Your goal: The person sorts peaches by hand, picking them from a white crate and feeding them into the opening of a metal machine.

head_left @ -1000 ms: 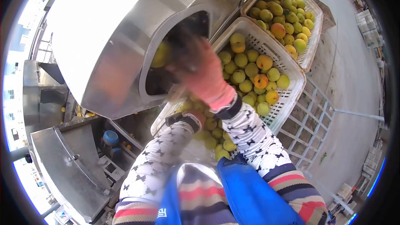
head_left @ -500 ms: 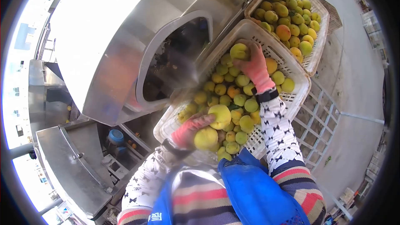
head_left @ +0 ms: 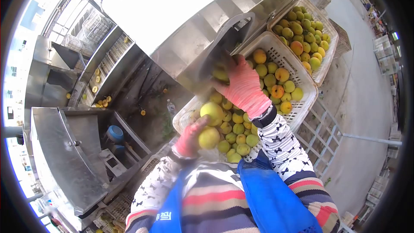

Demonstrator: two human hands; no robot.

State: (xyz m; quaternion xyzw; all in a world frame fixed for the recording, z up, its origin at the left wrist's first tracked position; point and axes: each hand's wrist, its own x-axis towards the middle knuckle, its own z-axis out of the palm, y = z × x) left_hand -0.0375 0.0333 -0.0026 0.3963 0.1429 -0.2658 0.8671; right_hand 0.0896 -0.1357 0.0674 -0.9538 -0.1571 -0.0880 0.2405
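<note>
Both my hands wear pink gloves with bare fingertips. My left hand (head_left: pixel 189 139) is closed around the side of two large yellow-green peaches, an upper peach (head_left: pixel 211 112) and a lower peach (head_left: pixel 208 137), above the near left of a white plastic crate (head_left: pixel 298 116). My right hand (head_left: pixel 245 85) reaches over the crate to the grey-rimmed opening of a steel machine (head_left: pixel 183 56). Its fingers curl over a blurred, shaded green peach (head_left: pixel 221 73). Under both hands, green, yellow and orange peaches (head_left: pixel 238 128) fill much of the crate.
A second white crate of peaches (head_left: pixel 305 39) stands beyond the first. At left are a steel cabinet (head_left: pixel 64 159), a blue container (head_left: pixel 115 133) and a slatted conveyor (head_left: pixel 103 71) carrying cut fruit. A metal grid frame (head_left: pixel 319 131) lies on the right, beside concrete floor.
My right hand has moved left with a peach, from the crate's far side to the machine opening. My left hand still holds its two peaches. The view has shifted, showing more conveyor.
</note>
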